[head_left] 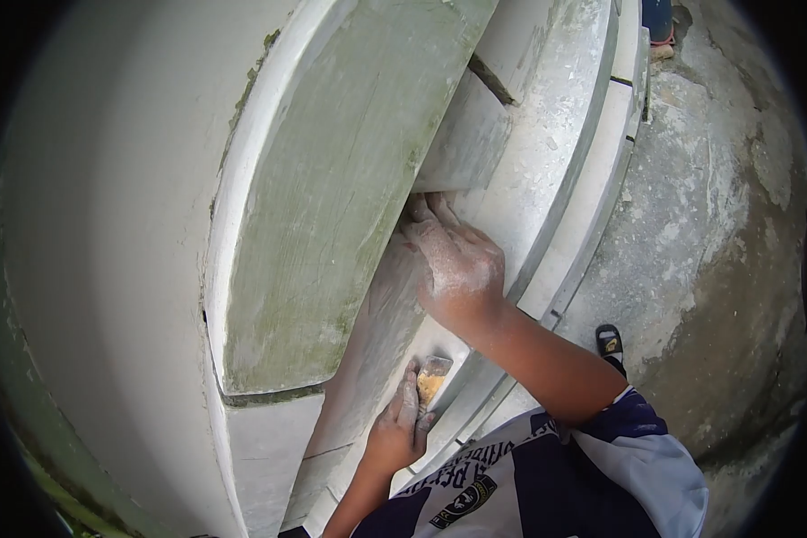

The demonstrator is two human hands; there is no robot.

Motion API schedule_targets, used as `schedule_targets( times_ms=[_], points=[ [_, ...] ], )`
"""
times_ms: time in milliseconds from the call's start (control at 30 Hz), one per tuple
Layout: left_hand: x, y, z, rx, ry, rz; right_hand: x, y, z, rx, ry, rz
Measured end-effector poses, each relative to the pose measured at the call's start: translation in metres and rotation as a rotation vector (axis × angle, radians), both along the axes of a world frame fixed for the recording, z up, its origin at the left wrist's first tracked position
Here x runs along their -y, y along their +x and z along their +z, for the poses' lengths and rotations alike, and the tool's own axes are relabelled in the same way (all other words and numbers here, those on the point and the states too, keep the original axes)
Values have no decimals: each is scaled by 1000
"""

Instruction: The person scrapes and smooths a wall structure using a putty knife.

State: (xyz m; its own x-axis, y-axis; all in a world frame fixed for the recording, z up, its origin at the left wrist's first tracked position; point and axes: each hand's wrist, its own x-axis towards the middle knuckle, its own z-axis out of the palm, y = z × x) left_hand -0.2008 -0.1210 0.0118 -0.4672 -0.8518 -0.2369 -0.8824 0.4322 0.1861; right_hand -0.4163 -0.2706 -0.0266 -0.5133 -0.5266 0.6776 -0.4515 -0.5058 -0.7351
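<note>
My right hand [462,264], coated in white dust, reaches under the overhang of a greenish slab [332,188]. Its fingers are bent together, and their tips disappear into shadow beside a grey block [464,139]. Whatever they may hold is hidden. Lower down, my left hand [400,429], dusty too, rests at a pale ledge [354,466]. Between its fingers and thumb is a small piece [432,380], partly see-through or grey at the top and yellowish below. I cannot make out its exact kind.
A smooth pale wall [125,233] curves along the left. Dusty curved steps [547,125] descend to the right, toward a rough concrete floor [690,197]. A foot in a dark sandal [609,341] stands there. A dark blue object [657,20] is at the top right.
</note>
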Motion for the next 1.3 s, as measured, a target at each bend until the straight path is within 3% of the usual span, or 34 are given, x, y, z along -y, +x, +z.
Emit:
schedule_targets(
  times_ms=[67,133,200,300,433,533,667,800,900,967,1133,1167,1233,1300],
  points=[
    [-2,3,1,72,75,74,-42,41,-11,-14,-47,220],
    [-3,1,2,81,108,104,-49,41,-13,-15,-93,247],
    [-1,-4,5,22,93,95,-30,18,-16,-109,-53,167],
    [-1,-5,4,19,68,72,6,-26,16,-14,-47,22],
    [-2,-2,2,9,29,51,70,-95,25,216,327,-222],
    [0,0,-1,-14,-31,12,55,-67,19,137,278,-175],
    [-4,3,-2,48,14,57,-23,21,8,34,37,99],
    [-3,3,-2,48,38,64,-32,26,-7,3,-96,177],
    [-1,0,-1,8,-5,25,14,-21,1,16,-40,-74],
    [-2,0,-2,0,-23,17,38,-51,7,122,140,-96],
    [-2,-2,0,13,1,35,62,-78,12,134,218,-281],
    [-2,-2,1,15,4,35,50,-66,11,127,321,-162],
    [0,-2,2,6,19,42,21,-28,4,45,55,-132],
    [-1,-2,2,-17,53,56,-22,17,1,-36,48,67]
  ],
)
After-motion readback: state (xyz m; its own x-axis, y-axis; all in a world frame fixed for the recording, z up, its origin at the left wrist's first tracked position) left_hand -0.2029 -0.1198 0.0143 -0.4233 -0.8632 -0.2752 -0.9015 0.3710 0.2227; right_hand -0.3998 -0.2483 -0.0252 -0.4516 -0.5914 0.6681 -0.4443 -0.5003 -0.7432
